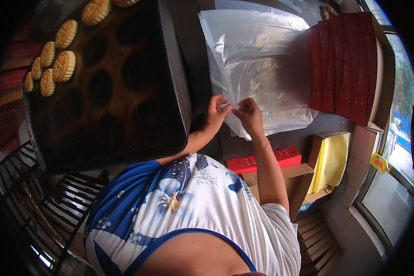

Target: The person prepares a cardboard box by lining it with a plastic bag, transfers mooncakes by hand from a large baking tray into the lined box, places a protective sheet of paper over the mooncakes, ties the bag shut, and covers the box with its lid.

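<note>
A stack of clear plastic bags (257, 60) lies flat on the dark worktop in front of me. My left hand (216, 114) pinches the near edge of the top bag with thumb and fingertips. Right beside it, my right hand (250, 116) grips the same edge, fingers curled. The two hands almost touch at the bag's near left corner. To the left lies a large dark baking tray (175, 78) with several round golden mooncakes (63, 66) at its far left end; the remainder of the tray shows only dark round marks.
A cardboard carton holds a row of upright red boxes (342, 60) at the right. Nearer me are a flat red box (262, 161), an open carton (294, 177) and a box of yellow sheets (331, 158). A wire rack (41, 193) stands at the lower left; a window is at the right.
</note>
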Demonstrator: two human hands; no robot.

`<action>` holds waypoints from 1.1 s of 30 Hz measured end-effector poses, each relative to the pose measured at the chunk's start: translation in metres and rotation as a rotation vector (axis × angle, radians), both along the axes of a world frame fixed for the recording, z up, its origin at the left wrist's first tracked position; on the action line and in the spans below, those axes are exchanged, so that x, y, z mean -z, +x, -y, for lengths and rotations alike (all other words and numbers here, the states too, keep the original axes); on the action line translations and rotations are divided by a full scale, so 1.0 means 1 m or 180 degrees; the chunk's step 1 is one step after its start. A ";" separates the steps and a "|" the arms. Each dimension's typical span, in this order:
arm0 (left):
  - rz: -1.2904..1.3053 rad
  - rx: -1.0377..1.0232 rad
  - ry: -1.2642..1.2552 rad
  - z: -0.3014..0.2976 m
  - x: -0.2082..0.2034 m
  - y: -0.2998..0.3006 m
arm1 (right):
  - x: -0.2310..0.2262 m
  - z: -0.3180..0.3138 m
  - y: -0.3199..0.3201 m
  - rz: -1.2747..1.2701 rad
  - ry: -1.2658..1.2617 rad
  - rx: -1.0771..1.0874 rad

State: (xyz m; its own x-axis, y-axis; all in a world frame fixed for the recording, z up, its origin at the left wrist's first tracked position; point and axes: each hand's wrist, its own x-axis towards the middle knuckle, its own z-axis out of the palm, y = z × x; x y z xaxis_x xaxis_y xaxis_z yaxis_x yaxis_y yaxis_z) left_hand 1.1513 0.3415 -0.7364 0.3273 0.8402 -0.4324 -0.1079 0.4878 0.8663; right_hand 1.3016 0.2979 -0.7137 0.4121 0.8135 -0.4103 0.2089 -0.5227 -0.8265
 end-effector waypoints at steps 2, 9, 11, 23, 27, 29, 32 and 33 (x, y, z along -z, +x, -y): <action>-0.0168 0.0094 -0.0251 -0.007 -0.012 0.010 | -0.008 0.005 -0.001 -0.0501 -0.0145 0.0169; 0.0330 0.0613 -0.0785 -0.005 0.005 0.018 | -0.054 0.026 0.027 -0.1305 0.0330 0.1586; 0.0305 0.0517 -0.0955 -0.001 0.022 0.010 | -0.056 0.047 0.064 -0.1873 0.1048 0.2380; -0.0326 -0.0078 -0.1879 0.026 0.042 -0.088 | -0.260 0.292 0.177 -0.3530 0.4196 0.2214; -0.1166 0.0831 -0.0785 0.065 0.052 -0.152 | -0.270 0.334 0.133 -0.3329 0.3992 0.1604; -0.1368 0.1524 0.1004 0.083 0.111 -0.181 | -0.276 0.335 0.104 -0.2744 0.3798 0.1562; 0.0192 0.1869 0.1291 0.103 -0.037 -0.124 | -0.278 0.313 0.033 -0.2936 0.4018 0.1849; 0.0309 0.2333 0.1633 0.112 -0.074 -0.110 | -0.282 0.309 0.014 -0.3092 0.3986 0.1449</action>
State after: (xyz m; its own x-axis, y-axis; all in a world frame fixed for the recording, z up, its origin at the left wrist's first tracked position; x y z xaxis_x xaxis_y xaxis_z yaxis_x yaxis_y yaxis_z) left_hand 1.0414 0.2299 -0.6622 0.8726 0.4884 -0.0039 -0.0059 0.0186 0.9998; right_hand 1.3152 -0.0109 -0.4320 0.6921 0.7088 0.1365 -0.5810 0.6593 -0.4773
